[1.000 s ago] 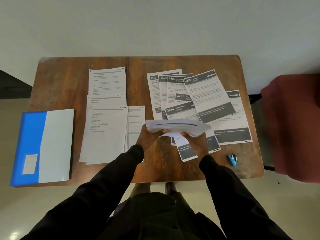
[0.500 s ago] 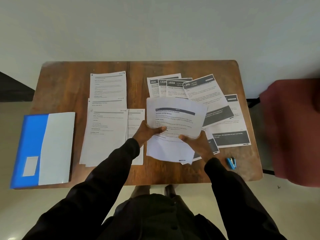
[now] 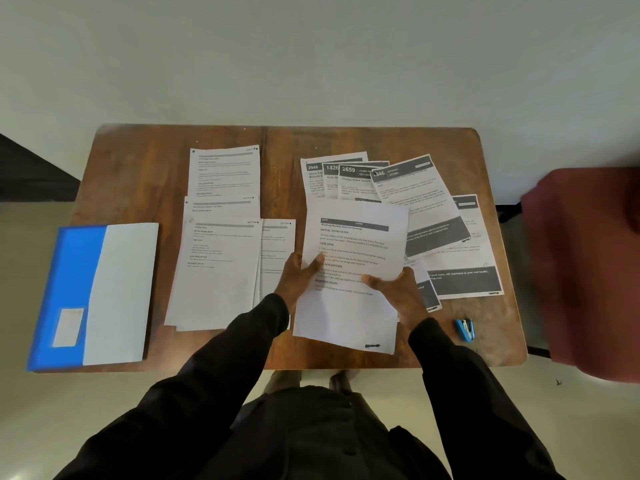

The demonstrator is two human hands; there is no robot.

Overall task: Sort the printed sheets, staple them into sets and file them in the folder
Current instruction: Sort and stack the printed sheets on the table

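A printed sheet (image 3: 353, 237) headed with a dark bar is held flat over the table's front middle. My left hand (image 3: 298, 275) grips its left edge with the thumb on top. My right hand (image 3: 398, 289) pinches its right side. Plain text sheets (image 3: 221, 258) lie overlapped to the left. Sheets with dark numbered headers (image 3: 408, 188) are fanned out at the back right. A blue and white folder (image 3: 97, 292) lies shut at the table's left edge. A small blue stapler (image 3: 464, 329) rests at the front right.
The wooden table (image 3: 145, 161) stands against a pale wall. A dark red chair (image 3: 588, 271) is close to the table's right edge. My shoes and the pale floor show below the front edge.
The sheet was curled up edge-on a second ago. Both hands have turned it face up and lowered it flat toward me.
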